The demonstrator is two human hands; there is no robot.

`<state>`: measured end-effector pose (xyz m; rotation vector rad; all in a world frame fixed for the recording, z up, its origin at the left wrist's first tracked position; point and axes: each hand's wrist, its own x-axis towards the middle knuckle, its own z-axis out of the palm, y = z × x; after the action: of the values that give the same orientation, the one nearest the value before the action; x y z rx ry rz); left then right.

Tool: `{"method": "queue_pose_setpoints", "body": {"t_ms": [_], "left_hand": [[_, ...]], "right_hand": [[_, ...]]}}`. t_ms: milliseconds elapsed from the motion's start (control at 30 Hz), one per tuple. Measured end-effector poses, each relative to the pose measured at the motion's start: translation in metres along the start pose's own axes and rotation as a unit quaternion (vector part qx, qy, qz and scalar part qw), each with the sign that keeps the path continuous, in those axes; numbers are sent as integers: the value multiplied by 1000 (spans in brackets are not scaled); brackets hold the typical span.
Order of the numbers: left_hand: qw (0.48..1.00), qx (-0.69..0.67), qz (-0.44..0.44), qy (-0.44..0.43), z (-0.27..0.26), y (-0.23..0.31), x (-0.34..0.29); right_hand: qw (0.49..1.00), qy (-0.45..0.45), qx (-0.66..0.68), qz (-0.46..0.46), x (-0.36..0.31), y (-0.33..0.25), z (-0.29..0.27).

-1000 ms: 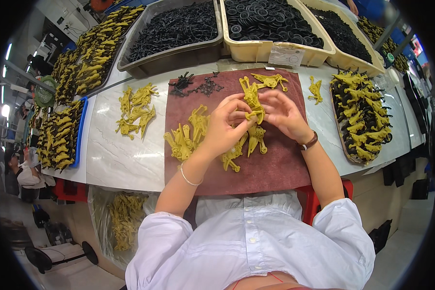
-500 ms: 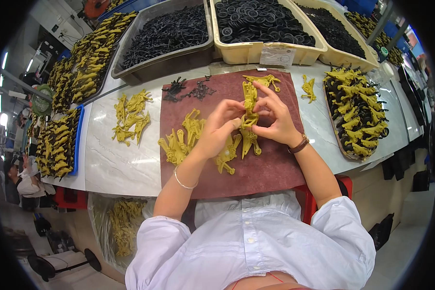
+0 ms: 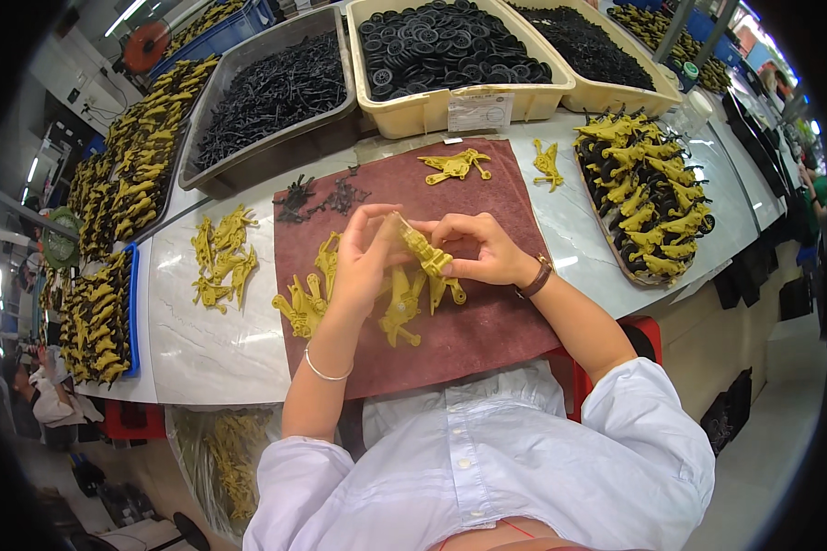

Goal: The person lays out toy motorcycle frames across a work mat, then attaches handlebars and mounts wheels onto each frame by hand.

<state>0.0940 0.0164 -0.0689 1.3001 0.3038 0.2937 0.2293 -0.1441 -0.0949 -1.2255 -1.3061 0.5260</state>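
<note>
A yellow plastic toy motorcycle frame [image 3: 424, 250] is held above the red-brown cloth [image 3: 487, 321], pinched between both hands. My left hand [image 3: 366, 253] grips its upper left end, with the fingers partly covering it. Thumb and fingers of my right hand [image 3: 487, 250] close on its lower right side. Beneath my hands, several like yellow frames [image 3: 401, 312] lie on the cloth, some partly hidden. One more yellow frame [image 3: 455, 165] rests alone near the cloth's far edge. Small black plastic parts [image 3: 296, 197] lie on the cloth's far left corner.
Behind the cloth stand a grey bin [image 3: 340, 115] of thin black parts and a cream bin [image 3: 413, 115] of black wheels. A tray of yellow-and-black assemblies [image 3: 643, 197] sits at right. Loose yellow frames [image 3: 220, 257] lie left, beside a blue-rimmed tray [image 3: 132, 312].
The held yellow frame has moved left and tilted over. My left hand has shifted up along it, while my right hand grips lower. The whole view has shifted slightly too.
</note>
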Motion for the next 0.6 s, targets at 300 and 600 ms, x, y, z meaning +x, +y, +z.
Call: {"method": "queue_pose_setpoints", "body": {"t_ms": [300,600], "left_hand": [[979,41,173,98,2,-3,2],[979,-49,155,120,15,0,0]], "right_hand": [[962,52,-262,-48,-2,-6,0],[951,72,-294,-66,4,0,7]]}}
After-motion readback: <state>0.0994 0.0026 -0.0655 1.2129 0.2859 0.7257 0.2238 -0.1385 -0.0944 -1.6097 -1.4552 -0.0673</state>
